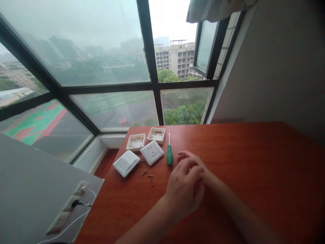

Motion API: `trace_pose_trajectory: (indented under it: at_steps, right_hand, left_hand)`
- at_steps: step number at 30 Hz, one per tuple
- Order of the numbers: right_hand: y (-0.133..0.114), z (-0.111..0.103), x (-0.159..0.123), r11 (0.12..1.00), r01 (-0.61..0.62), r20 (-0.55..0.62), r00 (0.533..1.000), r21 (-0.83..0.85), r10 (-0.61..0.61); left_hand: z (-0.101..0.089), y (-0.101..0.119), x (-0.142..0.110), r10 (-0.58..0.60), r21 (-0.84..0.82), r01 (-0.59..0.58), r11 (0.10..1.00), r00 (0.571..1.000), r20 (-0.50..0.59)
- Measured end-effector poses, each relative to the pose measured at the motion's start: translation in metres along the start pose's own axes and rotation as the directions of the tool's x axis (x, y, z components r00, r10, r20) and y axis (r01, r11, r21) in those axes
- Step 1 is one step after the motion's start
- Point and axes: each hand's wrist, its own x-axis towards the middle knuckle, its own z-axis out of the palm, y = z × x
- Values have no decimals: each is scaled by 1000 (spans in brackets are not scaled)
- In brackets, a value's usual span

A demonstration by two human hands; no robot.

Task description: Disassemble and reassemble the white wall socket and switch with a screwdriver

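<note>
My left hand (184, 191) lies over my right hand (189, 156) above the red-brown table (254, 162), fingers curled down onto it and holding nothing. Only the right hand's fingertips show past it, stretched flat and empty. Just left of those fingertips lies a green-handled screwdriver (169, 156), its shaft pointing away from me. Further left are a white socket plate (152, 152) and a white switch plate (126, 163). Behind them stand two white back boxes (136, 141) (156, 135). Several small screws (148, 175) lie loose in front of the plates.
A large window with dark frames (152, 84) runs behind the table's far edge. At lower left, a grey wall carries a socket strip (67, 210) with a white cable plugged in. A plain wall (279, 67) rises on the right.
</note>
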Motion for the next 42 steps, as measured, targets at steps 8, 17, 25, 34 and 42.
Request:
trace_pose_trajectory:
  at_steps: [8, 17, 25, 34, 42]
  right_hand:
    - [26, -31, -20, 983, -70, -308, 951, -171, 14]
    - [33, -22, -15, 949, -2, -246, 966, -314, -79]
    - [32, -24, -14, 941, 8, -202, 976, -338, -80]
    - [31, -24, -15, 937, -13, -188, 981, -349, -56]
    - [33, -24, -14, 933, -21, -180, 982, -359, -47]
  left_hand:
    - [48, -45, 12, -65, 113, 35, 993, 960, 272]
    - [49, -58, 3, -1, 47, -12, 999, 962, 272]
    - [48, -57, 3, 3, 24, -10, 1000, 963, 270]
    - [47, -58, 2, 6, 7, -9, 1000, 961, 277]
    - [46, -57, 2, 23, -7, -22, 1000, 961, 277]
